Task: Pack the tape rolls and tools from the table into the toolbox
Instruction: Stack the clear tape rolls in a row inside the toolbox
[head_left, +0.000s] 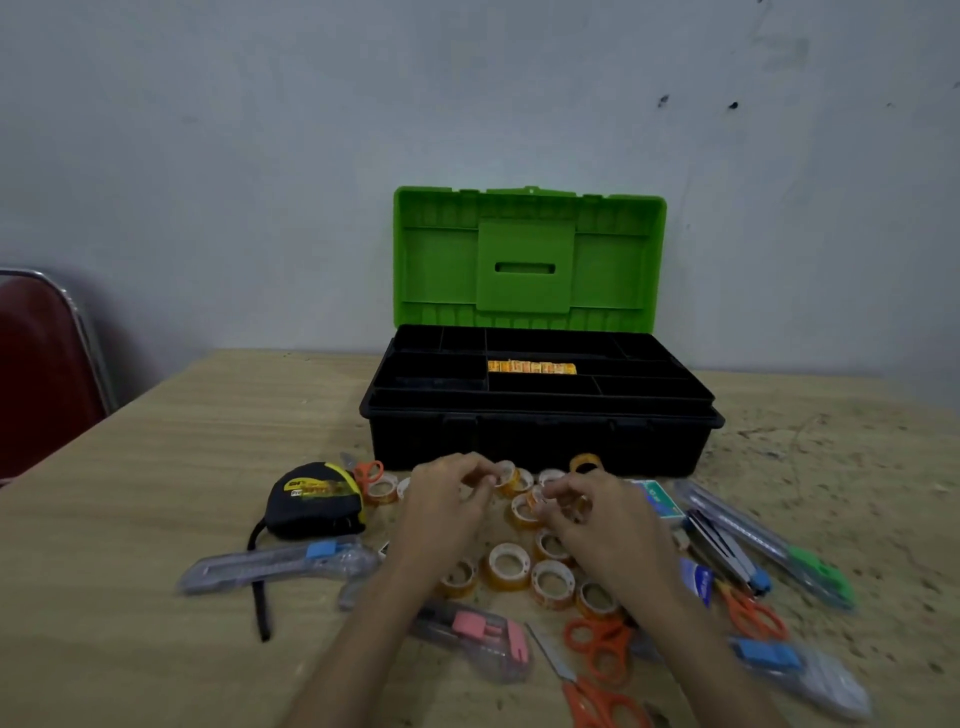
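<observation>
A black toolbox (540, 441) with its green lid (530, 260) raised stands at the table's back; a row of tape rolls (531, 367) fills one tray compartment. Several small clear tape rolls (506, 565) lie in front of the box. My left hand (447, 499) pinches a tape roll (506, 475) at its fingertips. My right hand (597, 512) pinches another tape roll (535, 498) among the pile. A black and yellow tape measure (317, 501), utility knives (280, 566), and orange scissors (597, 642) lie around the rolls.
A red chair (41, 364) stands at the table's left edge. More knives (769, 540), a pink-slider knife (478, 636), a blue-slider knife (800, 670) and scissors (753, 613) crowd the right and front. A small teal box (657, 496) lies near the toolbox. The wall stands close behind.
</observation>
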